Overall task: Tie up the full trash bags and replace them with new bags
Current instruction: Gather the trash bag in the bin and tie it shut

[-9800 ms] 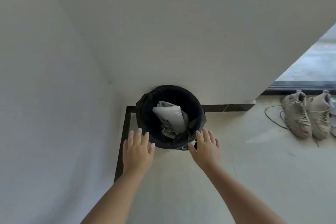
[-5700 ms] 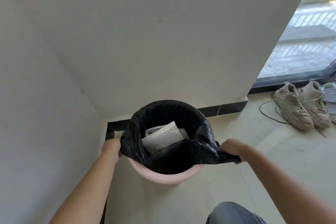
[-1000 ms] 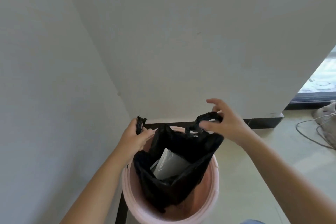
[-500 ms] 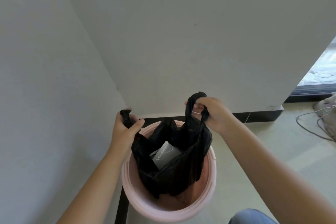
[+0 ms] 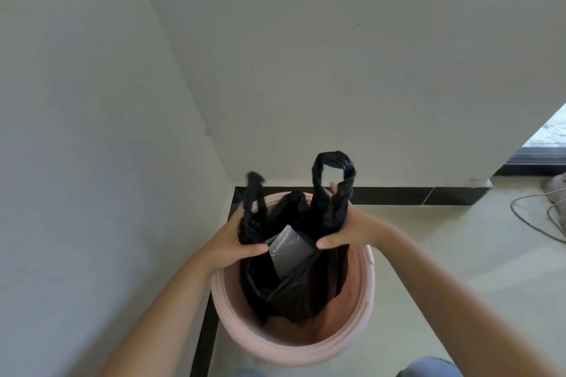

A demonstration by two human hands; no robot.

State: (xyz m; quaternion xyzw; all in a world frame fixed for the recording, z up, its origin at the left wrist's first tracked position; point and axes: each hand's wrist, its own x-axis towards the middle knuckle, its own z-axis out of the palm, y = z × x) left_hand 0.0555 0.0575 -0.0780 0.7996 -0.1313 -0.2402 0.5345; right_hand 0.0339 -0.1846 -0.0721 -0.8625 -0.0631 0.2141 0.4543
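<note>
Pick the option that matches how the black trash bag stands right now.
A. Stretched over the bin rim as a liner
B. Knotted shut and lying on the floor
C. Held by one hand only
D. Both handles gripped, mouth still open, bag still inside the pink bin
D: the left hand and the right hand each clutch a handle of the black trash bag, which hangs untied inside the pink bin, grey packaging showing through its open mouth.

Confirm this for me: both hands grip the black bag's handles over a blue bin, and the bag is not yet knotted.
Not quite. The bin is pink, not blue, as the head view shows. The rest stands: the left hand and the right hand each grip a handle of the black bag, which is not yet knotted.
</note>
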